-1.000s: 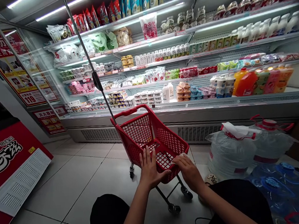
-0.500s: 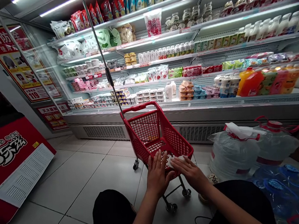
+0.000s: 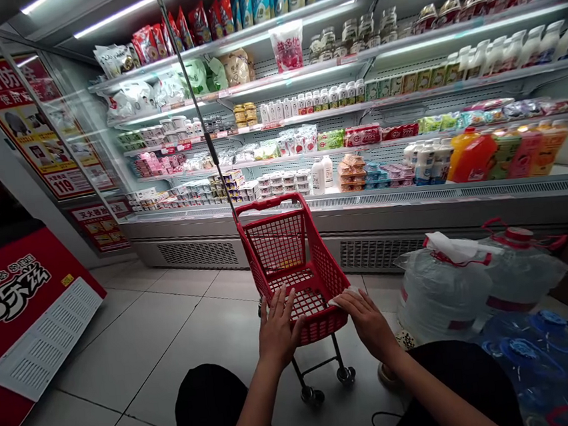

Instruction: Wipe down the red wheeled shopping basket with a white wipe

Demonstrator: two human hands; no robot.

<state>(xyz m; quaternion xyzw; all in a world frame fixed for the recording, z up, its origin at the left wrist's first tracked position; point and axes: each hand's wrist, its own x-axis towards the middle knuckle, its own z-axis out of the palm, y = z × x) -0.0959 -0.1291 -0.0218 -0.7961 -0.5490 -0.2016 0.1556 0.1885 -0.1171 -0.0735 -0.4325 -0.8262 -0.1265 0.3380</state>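
Observation:
A small red plastic shopping cart (image 3: pixel 327 324) stands in front of me, its latticed basket toward my knees and a tall thin pole at its far left corner. My left hand (image 3: pixel 276 331) lies over the near left corner of the basket rim, fingers stretched and apart, with nothing in it. At the near right corner my right hand (image 3: pixel 369 318) presses a white tissue or cloth (image 3: pixel 346 294) against the rim, its fingers together over it. Most of the tissue is hidden under those fingers.
A refrigerated display case (image 3: pixel 395 222) with dairy, bottles and bags runs behind the cart. On the right are large wrapped water jugs (image 3: pixel 442 291) and blue-capped bottles (image 3: pixel 523 357). A red freezer chest (image 3: pixel 15 292) stands at left. A black cable (image 3: pixel 384 419) lies on the floor.
The cart has turned slightly, its near end swinging left. My left hand moved left along with it. My right hand carried the tissue from the near rim to the right corner.

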